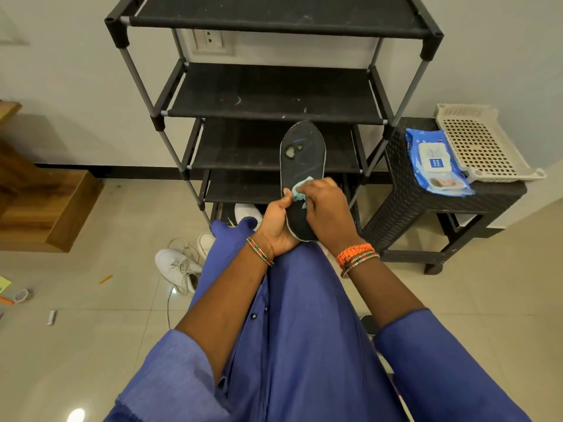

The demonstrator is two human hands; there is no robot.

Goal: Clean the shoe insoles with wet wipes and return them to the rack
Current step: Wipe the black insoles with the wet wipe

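Head view: crumpled wet wipe (300,190) on oval black insole (301,156).

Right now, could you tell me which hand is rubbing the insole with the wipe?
The right hand presses the wipe against the insole; the left hand only holds the insole's lower edge.

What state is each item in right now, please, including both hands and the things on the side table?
insole: held upright, worn patch near the toe
wet wipe: crumpled, pressed on the insole
left hand: grips the insole's heel
right hand: pinches the wipe
shoe rack: shelves bare, dusty
wipes pack: lying flat, lid closed
basket: empty
white sneakers: on the floor
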